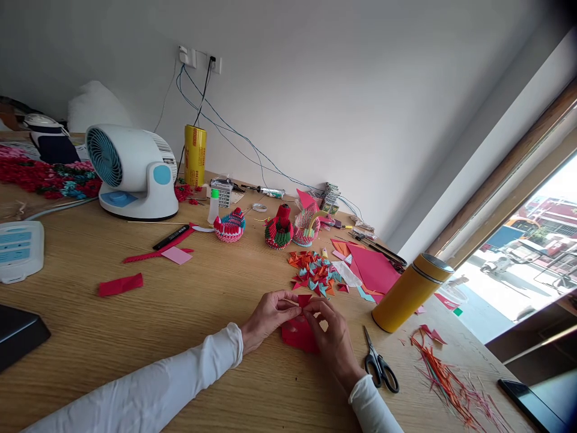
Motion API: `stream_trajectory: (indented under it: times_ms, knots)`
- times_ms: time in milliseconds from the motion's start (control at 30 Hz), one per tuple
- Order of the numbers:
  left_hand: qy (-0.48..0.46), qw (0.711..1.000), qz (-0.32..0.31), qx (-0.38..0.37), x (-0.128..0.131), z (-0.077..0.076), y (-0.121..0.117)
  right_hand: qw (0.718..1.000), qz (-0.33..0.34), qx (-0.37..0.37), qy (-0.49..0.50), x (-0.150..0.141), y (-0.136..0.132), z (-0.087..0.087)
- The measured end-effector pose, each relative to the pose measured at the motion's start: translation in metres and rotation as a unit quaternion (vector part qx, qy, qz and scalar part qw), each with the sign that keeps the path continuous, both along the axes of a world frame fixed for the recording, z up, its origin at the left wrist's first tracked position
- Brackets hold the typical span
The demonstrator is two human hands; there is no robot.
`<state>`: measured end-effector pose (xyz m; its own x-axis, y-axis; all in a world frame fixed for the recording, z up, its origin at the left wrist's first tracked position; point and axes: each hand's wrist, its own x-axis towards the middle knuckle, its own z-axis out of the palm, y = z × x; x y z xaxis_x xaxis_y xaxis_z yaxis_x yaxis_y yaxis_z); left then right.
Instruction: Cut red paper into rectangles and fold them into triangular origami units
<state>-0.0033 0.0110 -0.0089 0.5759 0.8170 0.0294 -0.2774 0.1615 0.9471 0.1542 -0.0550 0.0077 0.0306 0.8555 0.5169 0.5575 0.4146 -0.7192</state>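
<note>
Between the fingertips of both hands is a small piece of red paper [304, 299]. My left hand [271, 319] pinches its left side, and my right hand [332, 332] pinches it from the right. Under the hands, a larger red sheet [300, 338] lies on the table, partly covered by my right hand. Just beyond the fingers spreads a heap of folded paper pieces [318, 270] in orange, red and light blue. To the right of my right hand lie black-handled scissors [379, 364], their blades pointing away.
A yellow flask [411, 293] stands at the right, near cut paper strips [444, 379]. Folded-paper models [278, 228] stand at the back. A white fan [137, 171] is at the left, and a red strip [120, 284] lies before it. Red sheets [372, 267] lie right of the heap.
</note>
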Motion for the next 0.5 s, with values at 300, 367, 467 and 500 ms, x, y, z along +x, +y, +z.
stream_trajectory:
  times_ms: [300,367,467,500]
  knots:
    - [0.002,1.000,-0.008,0.011,-0.001,0.004,-0.001,0.990,0.000,-0.076,0.117,0.000,0.005,-0.008]
    - [0.000,1.000,-0.008,0.011,-0.001,0.004,-0.001,0.986,0.007,-0.081,0.144,0.001,0.007,-0.011]
    - [0.002,1.000,-0.008,0.007,0.000,0.005,-0.002,0.981,0.015,-0.082,0.178,0.001,0.008,-0.013]
    - [0.002,1.000,-0.007,0.003,0.000,0.005,-0.002,0.979,0.016,-0.081,0.187,0.000,0.009,-0.013]
